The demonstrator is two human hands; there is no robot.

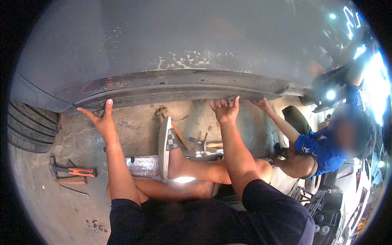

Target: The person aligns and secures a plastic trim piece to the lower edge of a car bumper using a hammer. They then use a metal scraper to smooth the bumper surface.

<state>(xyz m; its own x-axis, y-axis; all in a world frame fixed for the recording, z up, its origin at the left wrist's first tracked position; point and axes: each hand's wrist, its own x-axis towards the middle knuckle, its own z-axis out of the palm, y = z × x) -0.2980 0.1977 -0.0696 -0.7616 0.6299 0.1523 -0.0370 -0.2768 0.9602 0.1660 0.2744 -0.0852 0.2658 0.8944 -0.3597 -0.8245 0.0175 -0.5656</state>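
A long dark side skirt (171,94) runs along the bottom of a grey car body (183,36). Close to the tire, my left hand (104,122) grips the lower edge, its thumb up on the front and index finger stretched left; the other fingers are mostly hidden. Farther right, my right hand (226,112) holds that same edge from below, palm toward me, with fingers bent at the rim and thumb apart. At the skirt's right end, another person's hand (263,104) touches its underside.
A co-worker in a blue shirt (322,153) crouches at right. A tire (32,126) stands at left. On the floor lie an orange-handled hammer (75,171), a wooden-handled hammer (177,132) and a bent rod (73,190). My checkered shoe (167,143) is beneath the skirt, near a silvery sheet (143,166).
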